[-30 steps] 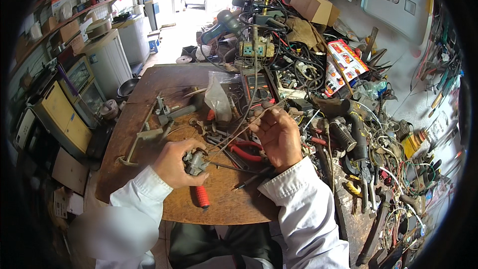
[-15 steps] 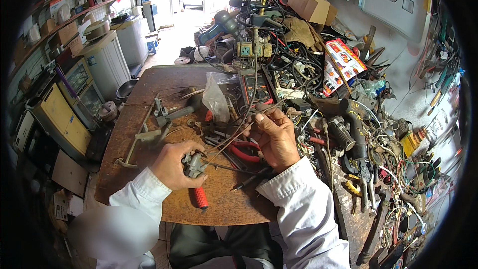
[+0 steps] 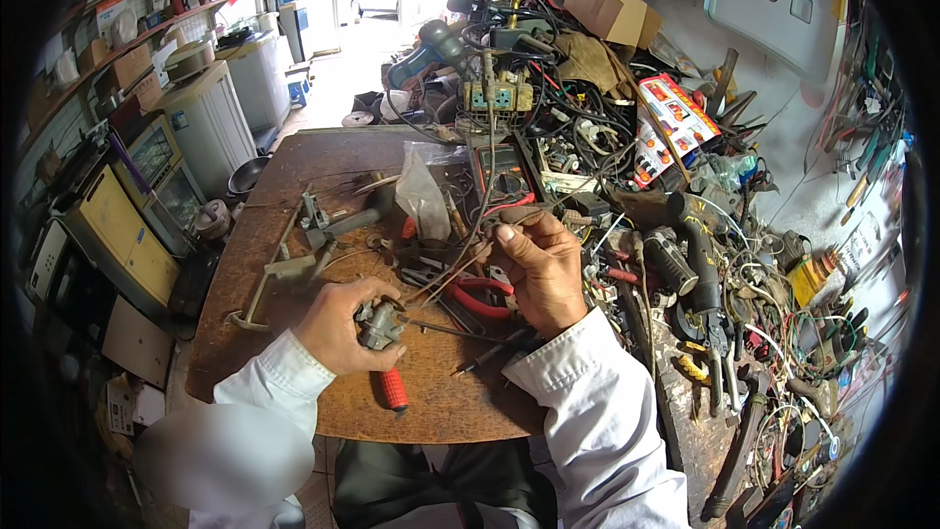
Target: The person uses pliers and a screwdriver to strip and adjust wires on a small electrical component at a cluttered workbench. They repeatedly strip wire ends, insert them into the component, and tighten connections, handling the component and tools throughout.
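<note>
My left hand (image 3: 338, 328) is closed around a small grey metal part (image 3: 379, 326) on the near middle of the wooden bench (image 3: 274, 402). A thin brown wire and a dark cable run from beside this part to the right. My right hand (image 3: 543, 269) pinches the thin wire (image 3: 497, 233) between thumb and fingers, above and right of the part. A red screwdriver handle (image 3: 394, 390) lies below my left hand. Red-handled pliers (image 3: 485, 299) lie under my right hand's fingers. A clear plastic bag (image 3: 423, 196) sits behind them.
A long metal tool (image 3: 257, 306) lies at left on the bench. Piled cables, a cardboard box (image 3: 604, 5) and a multimeter (image 3: 499, 171) sit at the back. Loose tools (image 3: 700, 255) crowd the right side. Cabinets (image 3: 127, 216) stand left; a bright doorway is beyond.
My right hand's thumb has moved over onto the wire, and its fingers have curled closer around it. My left hand stays nearly still on the metal part.
</note>
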